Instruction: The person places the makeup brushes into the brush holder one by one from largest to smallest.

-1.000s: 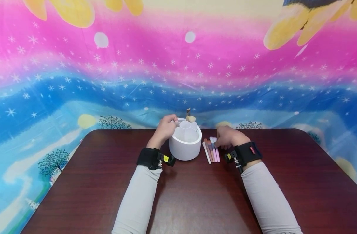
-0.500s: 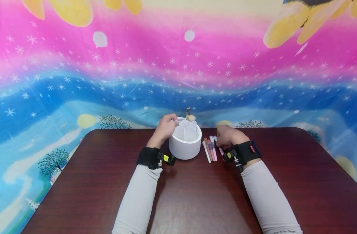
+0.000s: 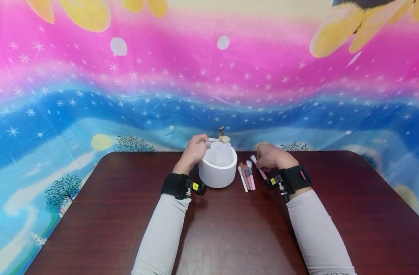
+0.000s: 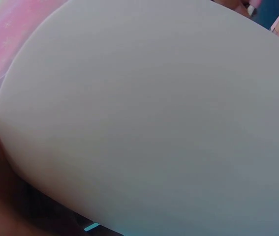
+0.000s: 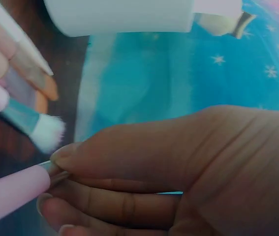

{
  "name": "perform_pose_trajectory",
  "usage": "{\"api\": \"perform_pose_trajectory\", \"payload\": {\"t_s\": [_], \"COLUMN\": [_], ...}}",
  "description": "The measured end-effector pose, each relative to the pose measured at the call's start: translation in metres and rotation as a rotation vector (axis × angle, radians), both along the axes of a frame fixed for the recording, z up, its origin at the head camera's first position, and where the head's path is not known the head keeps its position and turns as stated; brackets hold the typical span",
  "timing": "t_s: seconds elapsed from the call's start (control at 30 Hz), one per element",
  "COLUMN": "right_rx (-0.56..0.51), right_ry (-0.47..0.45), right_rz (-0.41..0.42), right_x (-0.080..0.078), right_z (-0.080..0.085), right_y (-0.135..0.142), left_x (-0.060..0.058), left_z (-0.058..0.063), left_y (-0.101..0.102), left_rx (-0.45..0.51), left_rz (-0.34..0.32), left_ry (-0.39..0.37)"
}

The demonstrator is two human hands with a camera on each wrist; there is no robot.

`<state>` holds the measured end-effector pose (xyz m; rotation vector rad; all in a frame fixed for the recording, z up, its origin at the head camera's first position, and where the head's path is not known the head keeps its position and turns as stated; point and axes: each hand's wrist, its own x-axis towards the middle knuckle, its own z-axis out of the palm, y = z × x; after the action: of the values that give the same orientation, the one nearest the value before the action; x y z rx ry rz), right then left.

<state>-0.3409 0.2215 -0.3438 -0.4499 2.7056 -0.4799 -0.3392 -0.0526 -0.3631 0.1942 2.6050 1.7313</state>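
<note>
A round white brush holder (image 3: 216, 176) with divided compartments stands on the table, and my left hand (image 3: 194, 149) grips its far-left rim. Its white wall fills most of the left wrist view. To its right, my right hand (image 3: 272, 157) pinches a pink-handled makeup brush (image 5: 16, 194) between thumb and fingers, close to the metal collar. The bristles (image 3: 253, 157) poke out past the fingers in the head view. Between the holder and that hand lie several makeup brushes side by side: a white one (image 3: 244, 181), brownish ones (image 3: 246, 177) and a pink one (image 3: 251, 176).
Brushes (image 3: 221, 134) with gold and pale heads stand up at the back of the holder. The dark red-brown table (image 3: 216, 229) has its rear edge just behind the hands. A colourful snow-patterned cloth (image 3: 181, 76) hangs behind it.
My right hand has drawn the pink brush away from the row to the right, and the brush now lies at a slant in the fingers. The left hand and holder stay put.
</note>
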Motion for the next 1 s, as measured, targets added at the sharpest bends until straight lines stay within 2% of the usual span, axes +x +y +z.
{"api": "perform_pose_trajectory", "payload": {"t_s": [0.6, 1.0], "right_rx": [-0.145, -0.189], "right_ry": [0.148, 0.298], "right_rz": [-0.024, -0.008], "right_x": [0.023, 0.029], "right_z": [0.041, 0.051], "right_y": [-0.01, -0.011], "left_x": [0.0, 0.0], "left_z": [0.001, 0.0], "left_y": [0.001, 0.001], "left_rx": [0.008, -0.003], "left_rz": [0.007, 0.009], "left_ry": [-0.002, 0.003]}}
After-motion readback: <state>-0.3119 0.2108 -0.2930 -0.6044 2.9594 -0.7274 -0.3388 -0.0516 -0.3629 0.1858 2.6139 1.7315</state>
